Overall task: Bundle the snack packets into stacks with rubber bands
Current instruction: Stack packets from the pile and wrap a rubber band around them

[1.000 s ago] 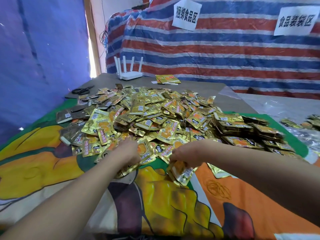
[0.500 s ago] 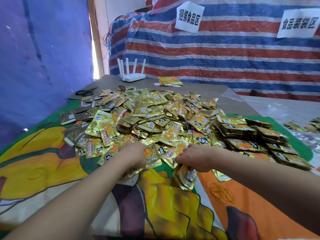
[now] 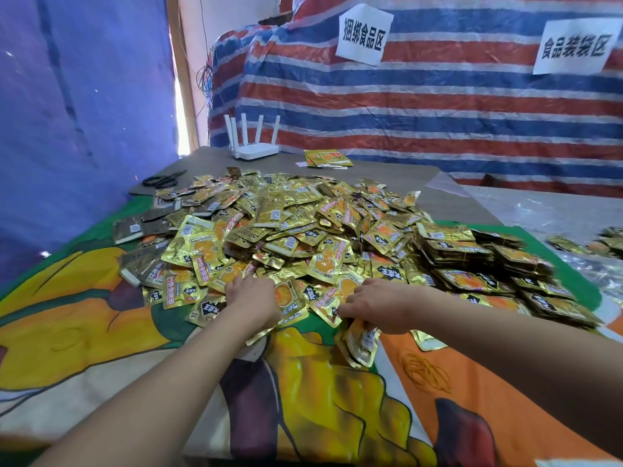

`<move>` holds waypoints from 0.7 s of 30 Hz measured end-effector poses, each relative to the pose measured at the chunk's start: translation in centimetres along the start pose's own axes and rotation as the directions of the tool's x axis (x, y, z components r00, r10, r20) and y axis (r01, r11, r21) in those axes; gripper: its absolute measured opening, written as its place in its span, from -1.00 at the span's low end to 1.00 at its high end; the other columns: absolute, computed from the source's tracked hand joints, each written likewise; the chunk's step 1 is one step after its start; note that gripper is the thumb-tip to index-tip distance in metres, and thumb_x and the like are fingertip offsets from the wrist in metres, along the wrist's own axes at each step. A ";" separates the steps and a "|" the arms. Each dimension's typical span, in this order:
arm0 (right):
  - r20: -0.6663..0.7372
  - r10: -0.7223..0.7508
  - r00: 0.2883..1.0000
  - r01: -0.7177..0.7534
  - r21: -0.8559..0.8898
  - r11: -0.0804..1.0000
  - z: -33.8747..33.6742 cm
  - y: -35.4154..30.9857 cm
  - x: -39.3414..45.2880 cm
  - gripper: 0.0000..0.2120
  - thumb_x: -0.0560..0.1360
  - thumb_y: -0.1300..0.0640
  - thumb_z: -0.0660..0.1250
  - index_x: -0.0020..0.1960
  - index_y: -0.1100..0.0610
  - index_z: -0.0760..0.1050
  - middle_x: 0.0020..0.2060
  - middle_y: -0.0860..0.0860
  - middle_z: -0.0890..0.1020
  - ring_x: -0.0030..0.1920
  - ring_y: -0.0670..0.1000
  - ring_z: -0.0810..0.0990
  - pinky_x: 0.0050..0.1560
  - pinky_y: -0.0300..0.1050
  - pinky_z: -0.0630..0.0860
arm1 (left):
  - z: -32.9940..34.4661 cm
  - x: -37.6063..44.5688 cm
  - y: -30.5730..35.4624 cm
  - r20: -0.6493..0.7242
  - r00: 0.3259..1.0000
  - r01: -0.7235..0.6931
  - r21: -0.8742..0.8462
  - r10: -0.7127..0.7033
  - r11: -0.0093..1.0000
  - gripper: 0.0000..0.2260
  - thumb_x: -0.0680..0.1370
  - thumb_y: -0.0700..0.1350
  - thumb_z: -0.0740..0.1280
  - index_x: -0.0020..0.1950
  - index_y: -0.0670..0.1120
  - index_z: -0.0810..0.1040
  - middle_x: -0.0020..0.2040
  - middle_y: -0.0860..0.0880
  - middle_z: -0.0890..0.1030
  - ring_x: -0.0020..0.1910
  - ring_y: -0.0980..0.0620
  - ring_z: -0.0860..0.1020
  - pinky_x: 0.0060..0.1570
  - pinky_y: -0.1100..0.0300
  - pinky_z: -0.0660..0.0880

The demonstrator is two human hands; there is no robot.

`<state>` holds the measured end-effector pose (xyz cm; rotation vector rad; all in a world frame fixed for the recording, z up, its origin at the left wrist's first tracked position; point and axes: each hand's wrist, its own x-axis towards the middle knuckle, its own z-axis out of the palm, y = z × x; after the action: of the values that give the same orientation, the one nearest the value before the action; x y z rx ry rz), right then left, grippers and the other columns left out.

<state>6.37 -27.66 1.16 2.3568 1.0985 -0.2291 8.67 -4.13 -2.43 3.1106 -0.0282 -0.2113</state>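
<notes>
A big loose pile of gold foil snack packets [image 3: 286, 224] covers the middle of the table. Bundled stacks of packets [image 3: 472, 257] lie on the right side of the pile. My left hand [image 3: 251, 299] rests palm down on packets at the pile's near edge, fingers curled over a few of them. My right hand [image 3: 381, 303] grips a small stack of packets [image 3: 360, 342] that hangs below its fingers. A heap of thin yellow rubber bands [image 3: 423, 369] lies on the orange cloth just right of that stack.
A colourful printed cloth [image 3: 101, 332] covers the near table. Black scissors [image 3: 161, 180] and a white router [image 3: 254, 143] sit at the far left. A few packets [image 3: 327, 158] lie apart at the back. More packets on clear plastic [image 3: 586, 244] sit far right.
Both hands have stayed at the pile's near edge, shifting slightly forward into the packets. My right hand keeps its hold on the small stack.
</notes>
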 end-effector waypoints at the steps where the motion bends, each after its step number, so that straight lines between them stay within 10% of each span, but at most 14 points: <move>1: -0.002 -0.004 1.000 0.004 0.010 1.000 -0.2 0.0 -0.2 -0.56 0.58 0.28 0.26 0.43 0.08 0.32 0.14 0.07 0.55 0.13 0.13 0.49 0.20 0.03 0.36 | -0.1 -0.1 0.2 -0.005 1.000 -0.005 -0.012 0.004 1.000 -0.59 0.50 0.06 0.39 0.31 -0.01 0.45 0.35 -0.13 0.41 0.34 -0.17 0.38 0.31 -0.05 0.31; 8: -0.054 0.175 0.983 -0.144 0.365 0.920 -2.5 1.5 -2.1 -0.81 0.59 0.19 0.30 0.19 0.11 0.42 -0.05 -0.01 0.52 -0.10 0.04 0.49 -0.10 -0.04 0.44 | -0.2 -2.3 -1.6 -0.197 0.977 -0.157 -0.420 0.080 0.894 -0.66 0.44 0.00 0.51 0.15 -0.01 0.51 0.10 -0.02 0.51 0.03 -0.06 0.51 -0.07 0.12 0.41; 13: -0.164 0.539 0.826 -0.026 0.945 0.326 -3.2 1.3 -2.5 -0.78 0.53 0.18 0.43 0.15 0.04 0.52 -0.04 -0.09 0.69 -0.04 -0.13 0.67 -0.13 -0.27 0.60 | -1.1 -3.9 -3.9 -0.242 0.967 -0.250 -0.870 0.073 0.425 -0.76 0.49 -0.09 0.48 0.05 0.12 0.49 -0.06 0.09 0.64 -0.03 0.06 0.61 -0.09 0.13 0.51; 17: -0.039 0.732 0.680 0.214 0.966 -0.148 -3.4 -0.8 -0.8 -0.80 0.55 0.20 0.40 0.10 -0.05 0.54 -0.09 -0.12 0.72 -0.10 -0.14 0.70 -0.11 -0.13 0.60 | -2.1 -5.1 -3.1 -0.251 0.967 -0.256 -0.959 0.050 0.123 -0.63 0.52 -0.17 0.44 0.18 0.12 0.37 0.04 -0.03 0.66 0.04 -0.01 0.64 0.11 -0.07 0.55; 21: 0.047 0.738 0.673 0.320 0.881 -0.349 -3.6 -4.6 1.5 -0.86 0.59 0.16 0.35 0.11 -0.02 0.56 -0.07 -0.06 0.73 0.00 0.02 0.68 0.05 0.06 0.55 | -1.5 -6.2 -0.6 -0.276 0.958 -0.278 -0.960 0.080 0.015 -0.77 0.53 -0.16 0.42 0.12 0.08 0.51 -0.01 0.05 0.70 0.03 0.05 0.65 0.07 0.04 0.58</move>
<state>3.71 -22.32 1.86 4.6460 0.0747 -0.0546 2.72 -3.36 -0.12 1.5610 -0.1886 0.0417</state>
